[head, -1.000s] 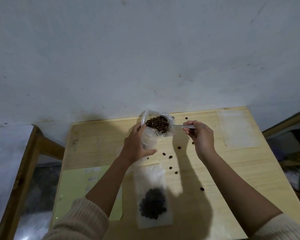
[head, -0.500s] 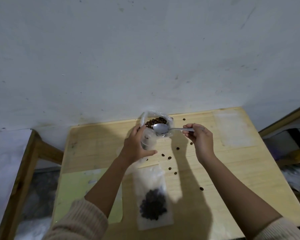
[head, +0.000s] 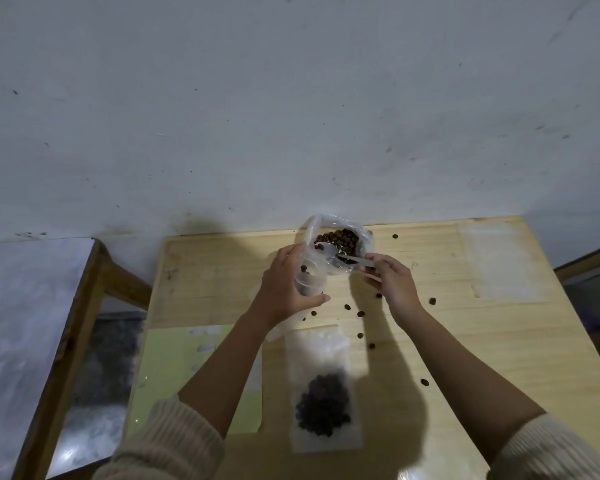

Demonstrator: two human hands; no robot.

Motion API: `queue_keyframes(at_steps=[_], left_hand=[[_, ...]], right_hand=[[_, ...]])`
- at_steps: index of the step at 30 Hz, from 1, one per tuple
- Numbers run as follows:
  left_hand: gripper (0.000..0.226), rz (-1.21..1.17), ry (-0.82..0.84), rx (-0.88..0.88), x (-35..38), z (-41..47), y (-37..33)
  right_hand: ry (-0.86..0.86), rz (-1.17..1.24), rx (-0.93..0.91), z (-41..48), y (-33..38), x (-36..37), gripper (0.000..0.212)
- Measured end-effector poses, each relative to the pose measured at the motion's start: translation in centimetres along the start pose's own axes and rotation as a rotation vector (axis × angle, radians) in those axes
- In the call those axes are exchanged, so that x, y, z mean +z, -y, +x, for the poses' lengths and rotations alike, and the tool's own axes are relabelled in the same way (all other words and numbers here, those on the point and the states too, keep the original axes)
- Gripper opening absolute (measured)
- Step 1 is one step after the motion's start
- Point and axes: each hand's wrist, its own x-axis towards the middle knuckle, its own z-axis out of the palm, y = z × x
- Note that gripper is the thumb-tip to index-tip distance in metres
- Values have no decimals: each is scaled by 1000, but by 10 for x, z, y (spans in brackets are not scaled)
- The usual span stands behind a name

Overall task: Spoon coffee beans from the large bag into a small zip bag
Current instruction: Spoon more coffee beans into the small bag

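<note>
The large clear bag of brown coffee beans stands open at the table's far edge. My left hand grips a small clear zip bag upright just in front of it; a couple of beans show inside. My right hand pinches the handle of a metal spoon. Its bowl is tilted at the small bag's mouth, against the large bag's near wall. Another small zip bag lies flat near the front with a dark heap of beans in it.
Several loose beans are scattered over the wooden table. A pale yellow sheet covers the front left, and a translucent sheet lies at the back right. A wooden frame stands left of the table.
The spoon came out of the large bag's beans, swung left to the small bag's mouth and tipped. My left hand kept its grip on the small bag.
</note>
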Motion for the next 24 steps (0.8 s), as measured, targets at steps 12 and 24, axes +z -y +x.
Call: queue_keyframes(at_steps=[12,24], left_hand=[[110,38,-156,-20,-21,-10,-10],[105,86,-148,-28,-25,-26,-42]], right_hand=[[-187,-491,-264,-23,29,-21,21],[376,-752,-512,-88,56,38,18]])
